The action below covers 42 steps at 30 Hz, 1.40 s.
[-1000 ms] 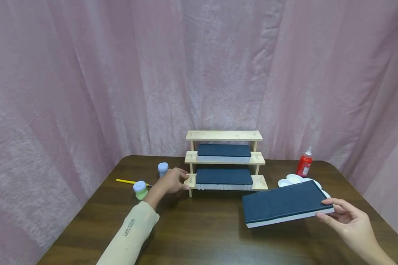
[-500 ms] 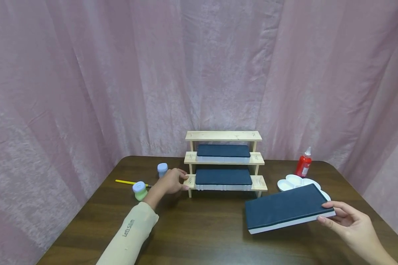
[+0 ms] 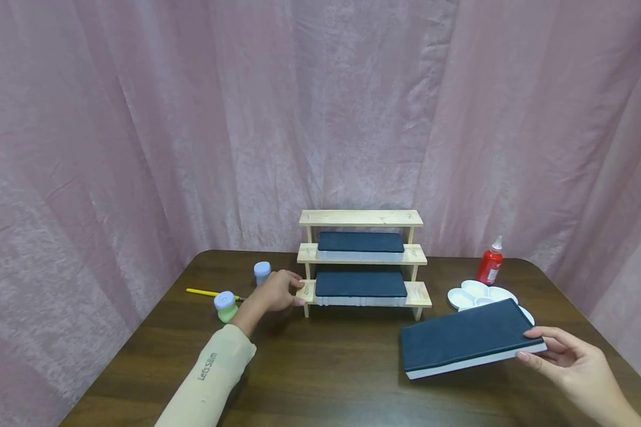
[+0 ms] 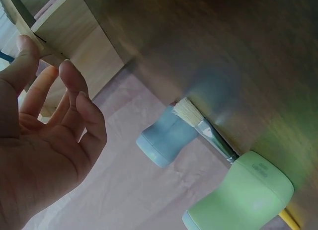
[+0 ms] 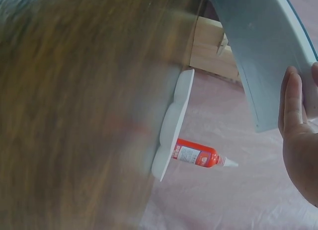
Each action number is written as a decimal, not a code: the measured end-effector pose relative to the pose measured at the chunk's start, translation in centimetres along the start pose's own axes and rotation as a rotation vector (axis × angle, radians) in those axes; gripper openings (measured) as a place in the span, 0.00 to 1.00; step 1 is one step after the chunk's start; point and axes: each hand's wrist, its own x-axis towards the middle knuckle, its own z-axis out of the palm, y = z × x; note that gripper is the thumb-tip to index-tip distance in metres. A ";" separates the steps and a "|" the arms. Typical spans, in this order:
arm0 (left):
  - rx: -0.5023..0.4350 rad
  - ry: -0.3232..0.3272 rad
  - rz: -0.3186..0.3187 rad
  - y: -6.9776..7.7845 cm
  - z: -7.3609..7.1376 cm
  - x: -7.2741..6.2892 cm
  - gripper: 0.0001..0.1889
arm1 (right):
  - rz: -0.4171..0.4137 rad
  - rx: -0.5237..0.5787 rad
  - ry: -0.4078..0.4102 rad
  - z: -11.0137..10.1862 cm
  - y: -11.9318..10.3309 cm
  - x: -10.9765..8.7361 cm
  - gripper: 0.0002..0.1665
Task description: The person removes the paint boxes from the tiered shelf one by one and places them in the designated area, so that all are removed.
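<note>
A three-tier wooden display shelf (image 3: 360,218) stands at the middle of the table. Its lower two tiers each carry a flat box, the lower box (image 3: 360,284) and the upper box (image 3: 360,242), with dark blue tops and white sides. My left hand (image 3: 278,290) pinches the left end of the lowest plank between thumb and fingers. Held by its right end in my right hand (image 3: 568,359) is another flat box (image 3: 470,335) of the same look, tilted above the table at front right. In the right wrist view its pale underside (image 5: 263,56) shows, fingers along its edge.
Behind the held box lie a white flower-shaped palette (image 3: 475,289) and a red squeeze bottle (image 3: 489,267). On the left are a green jar (image 3: 226,308), a blue jar (image 3: 262,270) and a yellow-handled paintbrush (image 3: 203,292). A pink curtain (image 3: 320,118) hangs behind the table (image 3: 326,367).
My right hand has shifted slightly right and nearer with the flat box, uncovering more of the palette and the shelf's right leg. The left hand stays on the plank.
</note>
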 end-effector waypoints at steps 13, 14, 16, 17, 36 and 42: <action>0.016 0.007 0.020 0.2 -0.1 -0.1 0.25 | 0.139 -0.021 -0.066 -0.9 0.9 -0.5 0.21; 0.012 0.006 0.019 0.2 -0.2 -0.1 0.25 | 0.148 -0.027 -0.075 -0.9 0.9 -0.6 0.20; 0.012 0.004 0.017 0.2 -0.2 -0.1 0.25 | 0.175 -0.046 -0.089 -0.9 0.9 -0.7 0.19; 0.009 0.002 0.011 0.2 -0.2 -0.1 0.25 | 0.188 -0.054 -0.094 -0.9 1.0 -0.7 0.19; 0.016 -0.013 -0.006 0.3 -0.1 0.0 0.25 | 0.285 -0.162 -0.101 -1.2 1.1 -0.7 0.15; 0.004 -0.008 -0.012 0.4 -0.2 -0.1 0.25 | 0.319 -0.083 -0.105 -1.1 1.4 -0.6 0.15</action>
